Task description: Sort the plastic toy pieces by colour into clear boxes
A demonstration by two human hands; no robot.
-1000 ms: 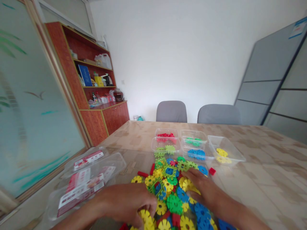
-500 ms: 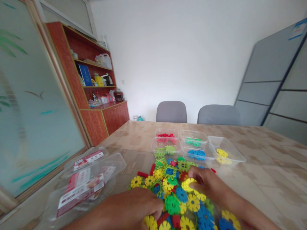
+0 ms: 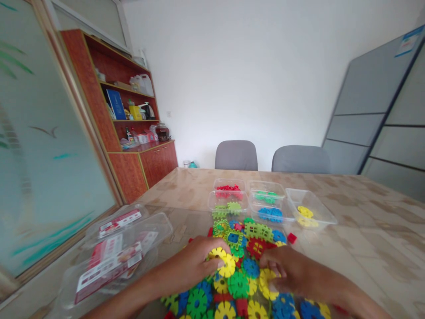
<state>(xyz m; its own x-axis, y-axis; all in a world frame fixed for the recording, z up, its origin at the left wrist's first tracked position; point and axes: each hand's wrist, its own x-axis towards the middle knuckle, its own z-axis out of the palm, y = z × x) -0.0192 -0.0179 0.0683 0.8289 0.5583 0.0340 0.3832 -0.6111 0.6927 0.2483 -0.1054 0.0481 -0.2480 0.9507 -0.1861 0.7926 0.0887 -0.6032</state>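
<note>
Left hand: grip pinching yellow notched discs between thumb and fingers, held over the left-middle of the pile. Right hand: fingers curled, thumb pressed on more yellow discs at the pile's right side. Disc count in that grip is unclear, fingers cover part of it; can't tell either if they're clear of the pile.

Pile sits on the near part of the table, mixed colours. Blue disc lies between the hands, green disc just nearer. Red square piece is beyond the right fingertips, lime lattice piece past that. Loose red block off to the right.

Clear tubs beyond the pile: red bits back left, lime squares front left, green pieces back middle, blue discs front middle, yellow ones in the right tub. Clear lids with labels, overlapping, left of the left forearm.
</note>
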